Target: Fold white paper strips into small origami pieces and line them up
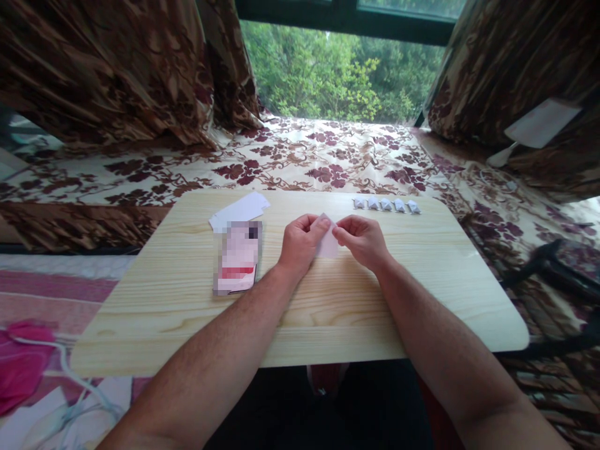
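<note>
A small white sheet of paper is held between my two hands, over the middle of the table. My left hand pinches its left side, the thumb lying on top. On the other side my right hand grips the upper right edge between thumb and fingertips. Left of my hands lies a phone, partly blurred out. Behind it rests a stack of white paper strips. Several small folded white paper pieces stand in a row at the table's far right.
The light wooden table has rounded corners. Beyond its far edge is a flower-patterned covered ledge below a window. A white lamp stands at the right, and a white cable lies at lower left.
</note>
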### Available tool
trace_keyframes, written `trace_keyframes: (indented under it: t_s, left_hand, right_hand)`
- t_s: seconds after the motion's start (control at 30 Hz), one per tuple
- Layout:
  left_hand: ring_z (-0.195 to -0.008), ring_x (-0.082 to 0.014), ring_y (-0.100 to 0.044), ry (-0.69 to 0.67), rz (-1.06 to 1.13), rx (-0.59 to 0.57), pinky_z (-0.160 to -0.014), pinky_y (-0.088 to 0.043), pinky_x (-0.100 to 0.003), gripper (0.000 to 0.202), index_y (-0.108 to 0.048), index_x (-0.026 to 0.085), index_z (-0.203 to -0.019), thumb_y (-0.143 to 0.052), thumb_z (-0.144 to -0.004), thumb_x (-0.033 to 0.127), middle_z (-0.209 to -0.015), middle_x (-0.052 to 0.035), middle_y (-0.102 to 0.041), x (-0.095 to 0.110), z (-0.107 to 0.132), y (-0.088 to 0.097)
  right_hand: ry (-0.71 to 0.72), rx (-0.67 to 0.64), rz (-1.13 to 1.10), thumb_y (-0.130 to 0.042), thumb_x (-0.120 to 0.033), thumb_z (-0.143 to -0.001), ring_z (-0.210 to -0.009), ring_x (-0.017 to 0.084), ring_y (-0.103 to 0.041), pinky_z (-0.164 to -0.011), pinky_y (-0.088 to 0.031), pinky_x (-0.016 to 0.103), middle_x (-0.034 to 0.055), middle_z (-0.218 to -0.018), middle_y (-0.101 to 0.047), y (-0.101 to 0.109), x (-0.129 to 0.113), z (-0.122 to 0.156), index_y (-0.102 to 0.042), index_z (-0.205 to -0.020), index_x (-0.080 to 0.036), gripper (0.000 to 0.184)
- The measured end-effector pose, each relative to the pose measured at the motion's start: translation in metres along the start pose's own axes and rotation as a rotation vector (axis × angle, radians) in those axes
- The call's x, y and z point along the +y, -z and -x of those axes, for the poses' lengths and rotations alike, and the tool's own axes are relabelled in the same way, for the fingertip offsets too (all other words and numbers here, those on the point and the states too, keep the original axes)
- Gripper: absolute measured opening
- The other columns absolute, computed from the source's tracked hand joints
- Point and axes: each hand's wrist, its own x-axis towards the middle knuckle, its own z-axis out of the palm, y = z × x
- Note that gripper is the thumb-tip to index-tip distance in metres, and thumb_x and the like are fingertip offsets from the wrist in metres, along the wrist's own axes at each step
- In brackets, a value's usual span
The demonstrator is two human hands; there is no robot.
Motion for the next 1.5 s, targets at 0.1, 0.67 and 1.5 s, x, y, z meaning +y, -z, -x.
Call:
trace_keyframes:
  t_s: [0.1, 0.67, 1.5]
  left_hand:
    - [-0.054, -0.0096, -0.051, 0.000, -0.012, 0.002, -0.049, -0.041, -0.022, 0.035, -0.069, 0.016, -0.076, -0.081, -0.071, 0.048, -0.064, 0.0020, -0.062, 0.0002, 0.0005, -0.0004]
    - [-0.053, -0.0096, -0.051, 0.003, -0.005, 0.010, -0.048, -0.041, -0.022, 0.035, -0.068, 0.016, -0.075, -0.081, -0.071, 0.048, -0.063, 0.0021, -0.061, 0.0002, 0.0007, -0.0012]
    - [-0.052, -0.0096, -0.051, -0.016, -0.054, 0.024, -0.047, -0.040, -0.022, 0.037, -0.068, 0.016, -0.074, -0.079, -0.073, 0.051, -0.061, 0.0021, -0.061, 0.0051, 0.0033, -0.0032]
  right_hand:
    - [0.015, 0.005, -0.037, -0.076, -0.046, -0.075, -0.054, 0.010, -0.048, -0.051, -0.036, 0.025, -0.0012, -0.059, -0.059, -0.0005, -0.0009, -0.0004, -0.064, -0.071, -0.017, 0.032]
    - [0.005, 0.012, -0.107, -0.081, -0.044, -0.070, -0.054, 0.010, -0.051, -0.050, -0.036, 0.025, 0.0000, -0.061, -0.063, -0.0022, -0.0009, -0.0008, -0.065, -0.071, -0.016, 0.032]
    - [0.016, -0.001, -0.102, -0.079, -0.047, -0.072, -0.053, 0.011, -0.051, -0.051, -0.040, 0.025, -0.0005, -0.059, -0.061, -0.0014, -0.0055, 0.0003, -0.064, -0.069, -0.017, 0.033]
